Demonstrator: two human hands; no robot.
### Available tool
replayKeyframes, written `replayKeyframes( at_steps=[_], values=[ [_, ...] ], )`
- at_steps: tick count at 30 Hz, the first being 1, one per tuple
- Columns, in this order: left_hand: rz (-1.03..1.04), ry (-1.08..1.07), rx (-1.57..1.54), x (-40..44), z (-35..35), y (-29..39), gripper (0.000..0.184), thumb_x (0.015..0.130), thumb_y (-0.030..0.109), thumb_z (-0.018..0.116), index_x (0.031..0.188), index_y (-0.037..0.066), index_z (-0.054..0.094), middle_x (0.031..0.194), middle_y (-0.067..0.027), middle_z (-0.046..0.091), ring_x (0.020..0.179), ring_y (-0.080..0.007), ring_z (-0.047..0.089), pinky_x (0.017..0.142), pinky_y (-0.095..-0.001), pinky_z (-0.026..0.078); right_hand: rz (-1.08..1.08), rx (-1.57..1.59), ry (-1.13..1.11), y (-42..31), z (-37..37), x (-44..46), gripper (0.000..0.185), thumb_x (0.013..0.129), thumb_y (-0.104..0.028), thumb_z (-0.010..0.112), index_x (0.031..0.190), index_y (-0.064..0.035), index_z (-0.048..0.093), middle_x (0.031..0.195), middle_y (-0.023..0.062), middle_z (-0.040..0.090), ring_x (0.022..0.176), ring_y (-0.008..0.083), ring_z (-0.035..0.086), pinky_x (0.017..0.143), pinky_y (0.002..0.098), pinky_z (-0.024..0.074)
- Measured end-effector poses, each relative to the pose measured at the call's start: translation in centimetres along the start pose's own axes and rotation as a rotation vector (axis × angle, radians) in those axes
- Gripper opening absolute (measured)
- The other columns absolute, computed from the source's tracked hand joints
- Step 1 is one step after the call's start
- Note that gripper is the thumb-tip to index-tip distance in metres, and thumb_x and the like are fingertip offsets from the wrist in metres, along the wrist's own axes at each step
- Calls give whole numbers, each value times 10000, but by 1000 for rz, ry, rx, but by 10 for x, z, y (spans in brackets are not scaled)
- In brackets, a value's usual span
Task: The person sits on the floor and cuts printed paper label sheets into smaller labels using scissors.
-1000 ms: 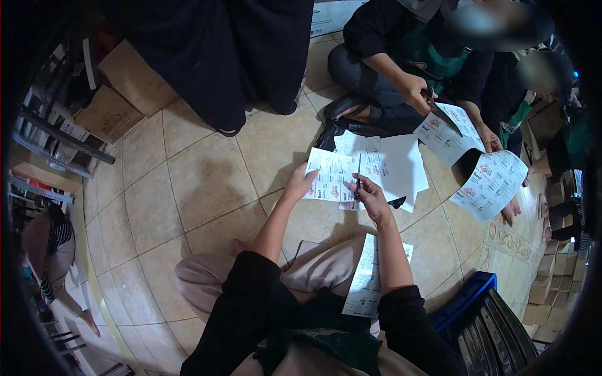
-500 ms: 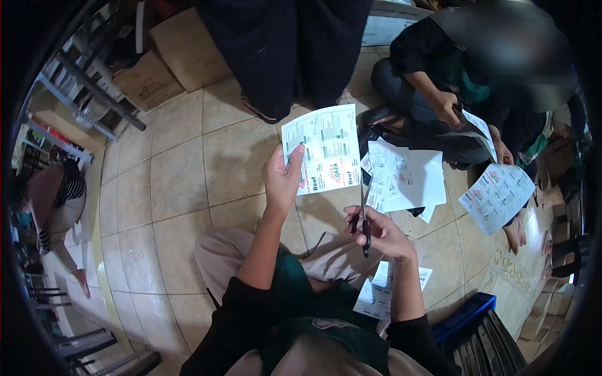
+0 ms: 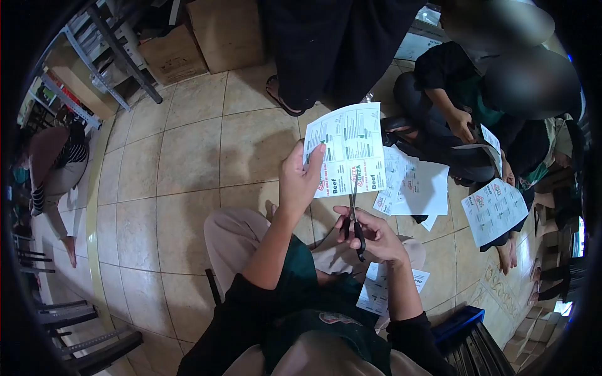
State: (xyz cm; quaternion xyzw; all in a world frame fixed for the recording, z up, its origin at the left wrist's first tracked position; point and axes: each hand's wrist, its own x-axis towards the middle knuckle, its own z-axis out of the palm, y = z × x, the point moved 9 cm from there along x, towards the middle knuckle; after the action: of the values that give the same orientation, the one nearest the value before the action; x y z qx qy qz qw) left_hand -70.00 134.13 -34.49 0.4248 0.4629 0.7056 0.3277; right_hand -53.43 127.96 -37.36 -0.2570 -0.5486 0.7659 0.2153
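Note:
In the head view my left hand (image 3: 302, 177) pinches a printed paper sheet (image 3: 348, 141) by its left side, thumb on top. Green and red print and the word "Beef" show on it. My right hand (image 3: 376, 237) has its fingers in the black handles of a pair of scissors (image 3: 359, 235). The blades point up and overlap the sheet's lower edge, between two printed blocks. A smaller printed piece (image 3: 374, 289) lies near my right forearm, on my lap. Past the right hand, more printed sheets (image 3: 427, 191) lie in a loose pile on the floor.
At the right a seated person (image 3: 461, 122) handles paper; another printed sheet (image 3: 494, 212) is beside them. Someone in dark clothing (image 3: 338, 50) stands ahead. A black crate with a blue rim (image 3: 461, 323) sits at lower right. Cardboard boxes (image 3: 172, 56) and metal shelving (image 3: 103, 62) stand at upper left.
The scissors have come up to the sheet, and their blades now overlap its lower edge; before, they were right of it. The view has shifted, and the sheet appears farther right.

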Motion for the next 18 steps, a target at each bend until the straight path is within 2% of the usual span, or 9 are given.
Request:
replayKeyframes(
  at_steps=[2, 12, 18],
  values=[
    [-7, 5, 5, -3, -1, 1, 173, 909, 109, 532, 967, -48, 576, 776, -53, 628, 694, -32, 518, 590, -217, 443, -11, 19, 61, 2, -3, 1, 756, 706, -209, 761, 1323, 35, 398, 1053, 48, 558, 855, 143, 581, 729, 228, 427],
    [9, -2, 47, -8, 1, 1, 179, 905, 132, 541, 964, -32, 578, 705, -60, 618, 609, -37, 523, 522, -231, 434, -12, -23, 88, 4, 0, -5, 778, 705, -252, 763, 1327, 34, 395, 1048, 49, 562, 845, 142, 582, 718, 233, 430],
    [-9, -23, 63, -11, 3, 0, 179, 908, 147, 541, 945, -24, 579, 668, -48, 600, 595, -33, 514, 498, -232, 418, -22, -22, 89, 6, 0, -7, 763, 718, -261, 752, 1328, 29, 396, 1041, 46, 552, 844, 138, 576, 760, 240, 433]
  ],
)
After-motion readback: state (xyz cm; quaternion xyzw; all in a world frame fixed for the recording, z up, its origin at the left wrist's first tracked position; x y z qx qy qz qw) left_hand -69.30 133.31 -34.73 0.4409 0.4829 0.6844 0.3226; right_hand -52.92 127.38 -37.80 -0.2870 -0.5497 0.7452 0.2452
